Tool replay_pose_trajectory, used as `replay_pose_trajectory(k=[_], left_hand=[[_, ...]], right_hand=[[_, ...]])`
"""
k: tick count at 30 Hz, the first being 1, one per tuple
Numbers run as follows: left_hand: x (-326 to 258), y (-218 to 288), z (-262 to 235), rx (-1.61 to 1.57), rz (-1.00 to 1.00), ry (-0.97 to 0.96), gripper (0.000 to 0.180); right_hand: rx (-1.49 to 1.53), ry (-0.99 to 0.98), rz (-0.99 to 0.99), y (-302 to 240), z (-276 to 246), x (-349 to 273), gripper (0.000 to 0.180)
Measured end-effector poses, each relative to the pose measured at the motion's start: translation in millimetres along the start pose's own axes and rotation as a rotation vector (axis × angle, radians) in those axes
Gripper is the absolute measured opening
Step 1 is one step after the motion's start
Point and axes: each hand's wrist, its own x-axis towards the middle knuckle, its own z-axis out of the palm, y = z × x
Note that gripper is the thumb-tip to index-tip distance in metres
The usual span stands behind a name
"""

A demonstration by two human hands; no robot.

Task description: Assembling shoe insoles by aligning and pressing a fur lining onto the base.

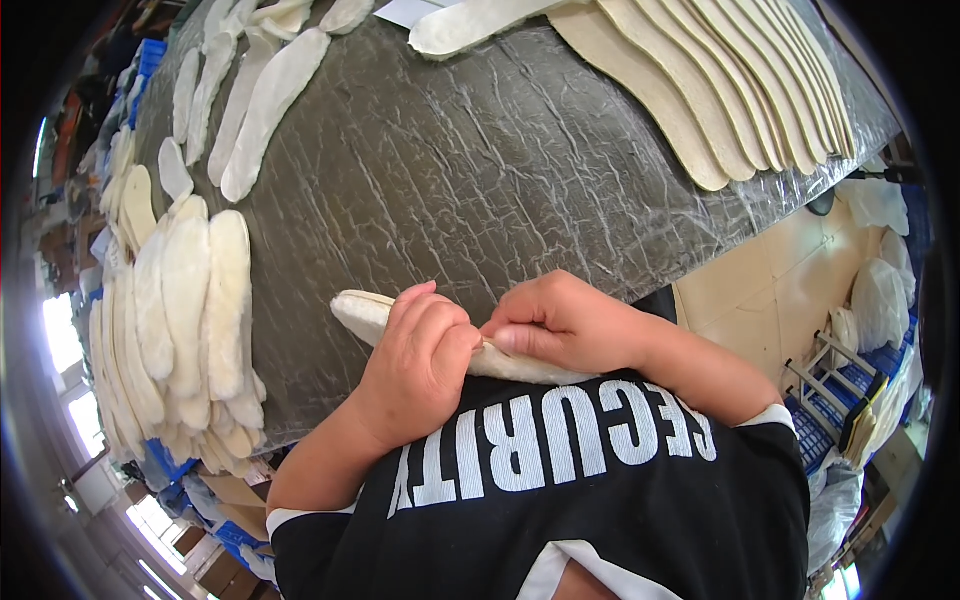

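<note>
Both hands are busy on one long, thin, cream-white fluffy insole point(520, 367) in the head view. The left hand point(425, 345) has its fingers bent over it, gripping it. The right hand point(570, 325) has its thumb and first finger pinched together at the insole's top edge, right beside the left fingertips. What small bit it pinches is too hidden to tell.

It looks like the step now is working on the edge of this one insole. I'd judge that the next move calls for a firm left grip and a small, careful pinch on the right, so the soft edge does not slip.

The insole slants across, just in front of the person's black cloth shirt with white trim point(560, 500). One round end pokes out past the left hand, over the dark, shiny, crinkly tabletop point(450, 200); the other end goes below the right hand, by the shirt. I cannot tell if it touches the tabletop. Cream fluffy insoles point(180, 310) are piled at the left edge, white fluffy insoles point(270, 115) lie toward the far left corner, and flat beige insoles point(725, 90) overlap in a row near the right edge.
</note>
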Motion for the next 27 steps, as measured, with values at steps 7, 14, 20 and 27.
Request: replay_pose_trajectory(k=[7, 14, 20, 27], left_hand=[[-2, 0, 2, -0.015, -0.012, 0.047, 0.01], [-8, -6, -9, -0.159, -0.13, 0.236, 0.03], [-4, -8, -31, -0.047, -0.122, -0.038, 0.044], [-7, -14, -21, -0.082, -0.093, -0.032, 0.033]], right_hand=[[-0.353, 0.062, -0.047, -24, 8, -8, 0.033], [-0.409, 0.155, -0.131, -17, 12, -8, 0.025], [-0.476, 0.132, -0.209, -19, 11, -8, 0.026], [-0.451, 0.15, -0.218, -15, 10, -7, 0.026]])
